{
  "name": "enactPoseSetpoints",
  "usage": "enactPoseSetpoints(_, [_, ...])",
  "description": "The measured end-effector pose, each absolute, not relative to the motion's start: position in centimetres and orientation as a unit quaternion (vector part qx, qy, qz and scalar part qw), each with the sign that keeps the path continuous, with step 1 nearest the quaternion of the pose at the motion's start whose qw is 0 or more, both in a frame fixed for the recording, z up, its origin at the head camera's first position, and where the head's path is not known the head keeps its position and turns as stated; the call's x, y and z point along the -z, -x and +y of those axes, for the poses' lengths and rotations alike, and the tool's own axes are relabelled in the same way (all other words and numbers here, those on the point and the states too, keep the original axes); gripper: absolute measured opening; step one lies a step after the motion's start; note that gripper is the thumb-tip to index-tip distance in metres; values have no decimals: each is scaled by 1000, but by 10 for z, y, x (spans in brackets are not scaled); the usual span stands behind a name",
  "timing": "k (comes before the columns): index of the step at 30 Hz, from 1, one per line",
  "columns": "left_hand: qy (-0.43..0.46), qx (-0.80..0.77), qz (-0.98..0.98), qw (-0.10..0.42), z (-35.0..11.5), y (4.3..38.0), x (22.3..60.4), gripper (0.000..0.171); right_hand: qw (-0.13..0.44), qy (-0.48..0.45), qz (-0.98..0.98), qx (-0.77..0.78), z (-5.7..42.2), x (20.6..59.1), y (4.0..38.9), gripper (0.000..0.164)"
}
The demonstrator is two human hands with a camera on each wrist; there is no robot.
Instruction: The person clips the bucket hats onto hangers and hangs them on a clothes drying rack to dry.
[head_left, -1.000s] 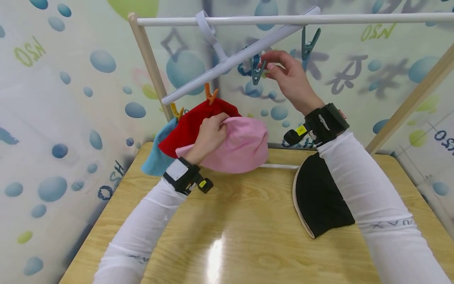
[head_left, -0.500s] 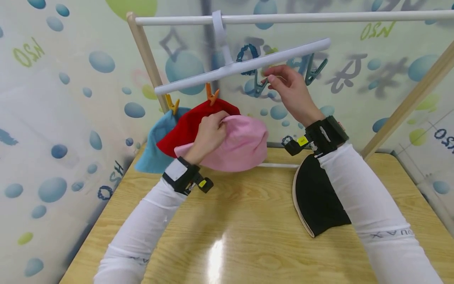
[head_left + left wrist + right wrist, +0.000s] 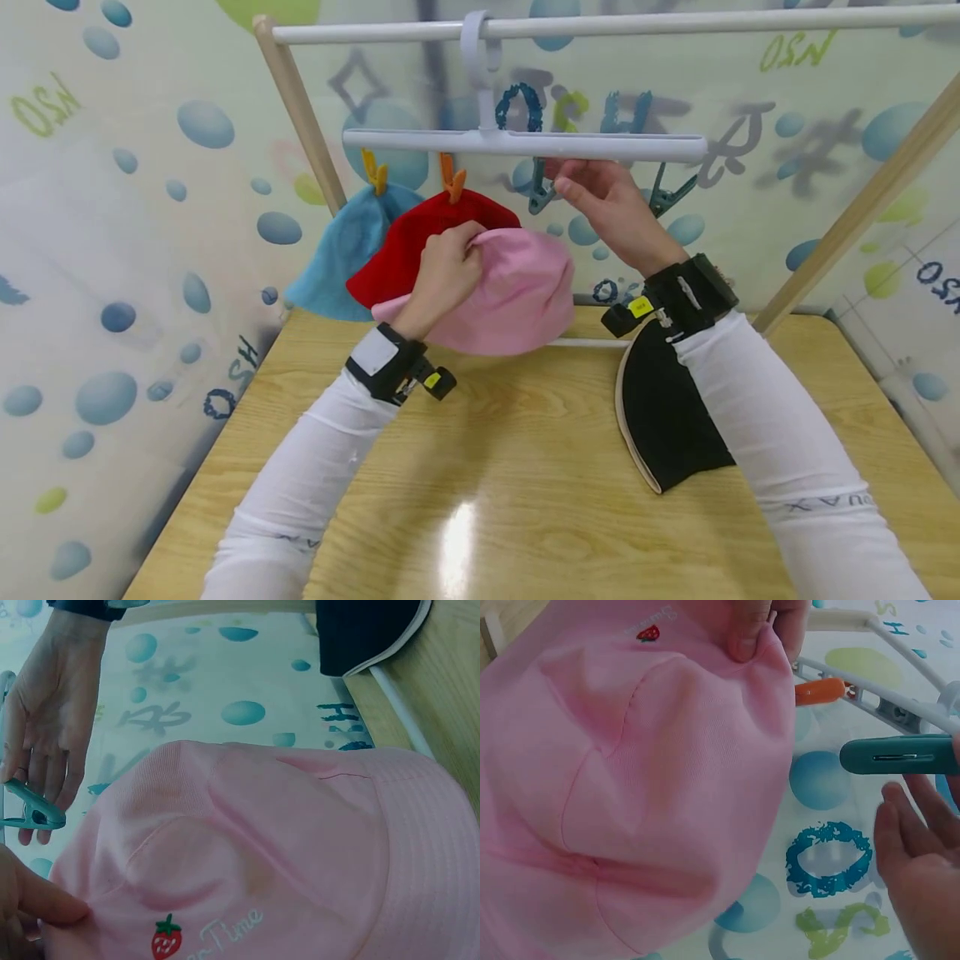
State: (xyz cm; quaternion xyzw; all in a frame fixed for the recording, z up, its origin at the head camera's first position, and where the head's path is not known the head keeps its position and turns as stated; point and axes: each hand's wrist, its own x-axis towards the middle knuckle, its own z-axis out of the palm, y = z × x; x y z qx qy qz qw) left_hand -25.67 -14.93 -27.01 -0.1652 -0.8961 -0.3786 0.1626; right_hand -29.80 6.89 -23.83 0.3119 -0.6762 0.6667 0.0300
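In the head view my left hand pinches the crown of a pink bucket hat, held in front of a red hat. A strawberry motif shows on the pink cloth in the left wrist view. My right hand is up under the white hanger, thumb and fingers at one leg of a teal clothespin that hangs from it. This clothespin's lower end points toward the pink hat and holds no cloth.
An orange clothespin holds the red hat and a yellow one a blue hat. Another teal clothespin hangs behind my right wrist. The hanger hooks over a white rail. A black hat lies on the wooden table.
The hanger has swung from steeply tilted to nearly level, its right end coming down and its left end rising. My right hand has gone down slightly with the clothespin; the left keeps the pink hat.
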Motion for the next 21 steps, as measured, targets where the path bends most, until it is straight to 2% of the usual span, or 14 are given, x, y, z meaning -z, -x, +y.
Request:
enactPoseSetpoints(6, [166,383,-892,172,-147,256,268,24,17,-319,-647,-692,66,239,297,9])
enactPoseSetpoints(12, [171,382,-891,175,-144,256,267,26,1,-322,-660,-679,68,237,296,39])
enactPoseSetpoints(16, [171,384,-891,173,-142,256,266,25,-10,-307,-677,-669,67,233,295,41])
enactPoseSetpoints(21, [167,385,-893,164,-137,256,264,25,-31,-278,-668,-689,60,230,293,36])
